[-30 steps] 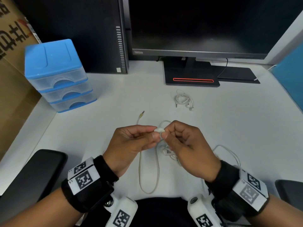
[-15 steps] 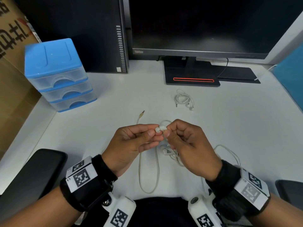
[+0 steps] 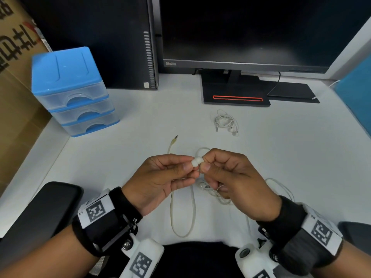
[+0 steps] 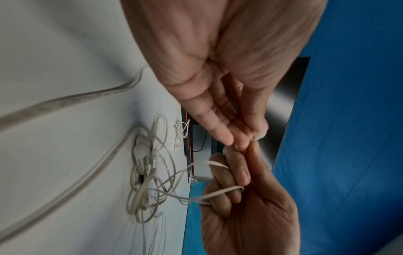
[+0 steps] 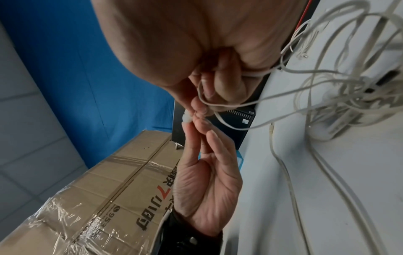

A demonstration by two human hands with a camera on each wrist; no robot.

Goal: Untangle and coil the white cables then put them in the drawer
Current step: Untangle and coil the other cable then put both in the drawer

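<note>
Above the near middle of the white desk [image 3: 281, 157], my left hand [image 3: 189, 162] and right hand [image 3: 205, 163] meet fingertip to fingertip and pinch a pair of white earbuds [image 3: 196, 161] between them. In the right wrist view the earbuds [image 5: 187, 118] show at the fingertips. A thin white cable [image 4: 218, 191] loops round my right fingers and runs down to a tangle of white cables [image 3: 212, 192] on the desk under that hand. A long flat cable loop [image 3: 181, 217] lies toward me, and its jack plug [image 3: 175, 139] lies farther out. A coiled white earphone set [image 3: 225, 122] rests apart.
A blue-topped three-drawer unit [image 3: 74, 91], all drawers closed, stands at the back left. A black computer tower [image 3: 112, 43] and a monitor on its stand [image 3: 236, 95] line the back. Chair armrests [image 3: 40, 213] flank me, and a cardboard box [image 3: 14, 97] stands left of the desk.
Both hands keep pinching the earbuds in the same spot. The fingertips have shifted slightly, and a little more of the white earbuds shows between them.
</note>
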